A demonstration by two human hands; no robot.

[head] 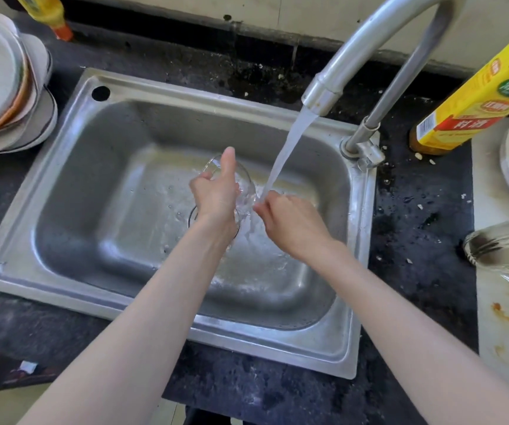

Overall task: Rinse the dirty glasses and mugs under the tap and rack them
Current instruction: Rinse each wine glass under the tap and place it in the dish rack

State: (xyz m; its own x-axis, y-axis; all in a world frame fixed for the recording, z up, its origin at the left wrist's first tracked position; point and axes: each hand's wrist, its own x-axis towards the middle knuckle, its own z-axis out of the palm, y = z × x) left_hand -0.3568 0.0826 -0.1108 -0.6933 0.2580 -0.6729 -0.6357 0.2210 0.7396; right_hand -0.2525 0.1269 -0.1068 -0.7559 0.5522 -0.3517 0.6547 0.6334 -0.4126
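**Glass held under the running tap, over the sink**

Glass [244, 182], clear and round-rimmed, sits in the left hand [216, 194]: the thumb lies straight along its near rim pointing away from the person, and the other fingers wrap round the far side, mostly hidden behind the palm. It is tilted on its side, with its opening facing the right hand [290, 219]. That hand is just beside the glass, fingers curled, fingertips [260, 208] at the lower rim; whether they pinch the rim or only touch it cannot be told through the splashing water.

Water [290, 142] falls in a steady slanting stream from the spout of the tap [366, 47] and strikes where the right hand's knuckles meet the edge of the glass, running off below. Both hands and the glass hang above the middle of the steel sink [72, 179], over the drain, with the basin floor wet beneath them.

Around the sink runs a dark speckled counter [415, 228]. On its left side stands a stack of plates [4, 87]. To the right of the tap base lies a yellow carton [474, 99], and near the right edge a ribbed glass jar [504, 243] rests on a pale, stained board [504, 317].
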